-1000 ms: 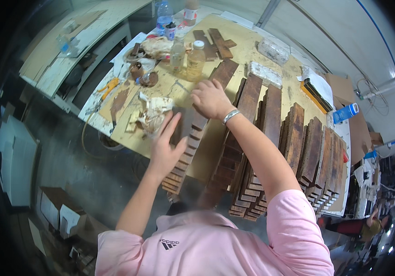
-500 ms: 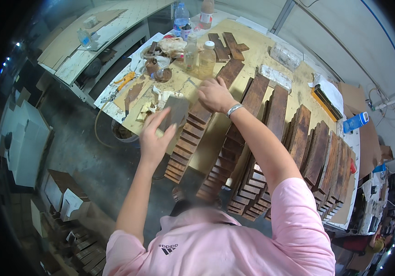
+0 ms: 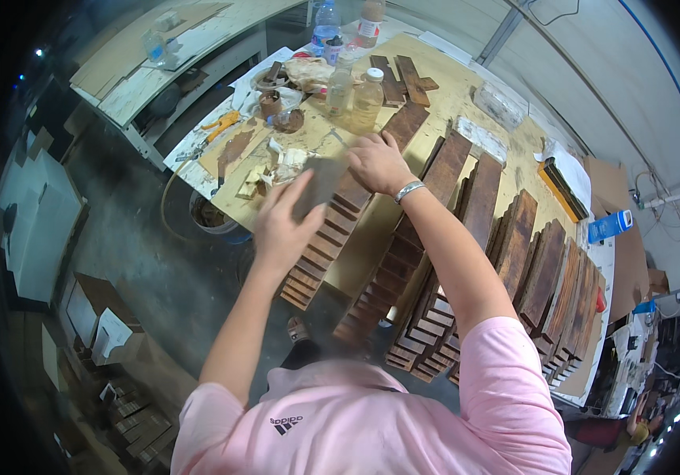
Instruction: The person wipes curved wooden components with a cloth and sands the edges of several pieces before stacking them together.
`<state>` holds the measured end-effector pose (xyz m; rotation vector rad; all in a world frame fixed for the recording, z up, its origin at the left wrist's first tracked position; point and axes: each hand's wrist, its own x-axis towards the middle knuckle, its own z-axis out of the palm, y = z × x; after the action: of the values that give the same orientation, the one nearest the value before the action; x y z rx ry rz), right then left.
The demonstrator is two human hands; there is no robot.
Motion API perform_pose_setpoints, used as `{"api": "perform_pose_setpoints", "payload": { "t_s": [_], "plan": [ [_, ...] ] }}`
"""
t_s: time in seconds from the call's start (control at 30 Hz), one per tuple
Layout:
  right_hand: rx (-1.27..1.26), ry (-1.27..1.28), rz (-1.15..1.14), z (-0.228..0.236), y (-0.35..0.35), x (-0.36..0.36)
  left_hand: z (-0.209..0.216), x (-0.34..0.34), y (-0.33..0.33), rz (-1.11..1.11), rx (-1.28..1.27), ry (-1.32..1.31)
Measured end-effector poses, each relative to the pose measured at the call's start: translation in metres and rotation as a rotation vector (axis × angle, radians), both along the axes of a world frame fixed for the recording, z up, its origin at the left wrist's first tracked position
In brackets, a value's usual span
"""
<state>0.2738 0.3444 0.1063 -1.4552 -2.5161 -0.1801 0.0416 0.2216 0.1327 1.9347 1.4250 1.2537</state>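
My left hand [image 3: 283, 218] grips a flat dark grey rectangular piece [image 3: 320, 184], with thumb and fingers along its sides; its exact kind is unclear. That piece is beside the dark brown wooden strips [image 3: 316, 253] fanned in a stepped row toward the table's near edge. Farther up the same row, my right hand [image 3: 378, 164], with a silver bracelet at the wrist, presses down on the wood, fingers curled together. A longer brown board [image 3: 407, 123] extends beyond it. Whether the right fingers pinch anything is hidden.
More stepped stacks of brown boards [image 3: 478, 198] fill the table's right side. Bottles [image 3: 367, 101], a brown-stained cup [image 3: 270, 104] and scraps [image 3: 296, 162] stand at the back left. A bucket [image 3: 211, 215] is below the left edge; white wrapped blocks [image 3: 482, 138] lie behind.
My left hand and the grey piece have moved right and slightly up, closer to my right hand. The right hand stays on the same row of wood. The view has shifted slightly.
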Motion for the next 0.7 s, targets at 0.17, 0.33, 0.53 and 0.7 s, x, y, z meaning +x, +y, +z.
{"api": "perform_pose_setpoints", "payload": {
  "t_s": [0.17,0.33,0.53,0.7],
  "plan": [
    [-0.032,0.042,-0.016,-0.001,0.001,0.004,-0.064,-0.025,-0.051,0.049,-0.171,0.081],
    [-0.122,0.036,-0.031,0.006,-0.001,-0.002,-0.116,-0.092,-0.103,0.213,-0.553,0.138],
    [-0.068,0.093,-0.008,0.000,0.008,0.000,-0.028,-0.024,0.004,-0.053,0.031,0.048],
    [-0.073,0.094,-0.029,0.000,0.012,0.008,-0.053,-0.044,-0.019,-0.229,-0.187,0.068]
  ]
}}
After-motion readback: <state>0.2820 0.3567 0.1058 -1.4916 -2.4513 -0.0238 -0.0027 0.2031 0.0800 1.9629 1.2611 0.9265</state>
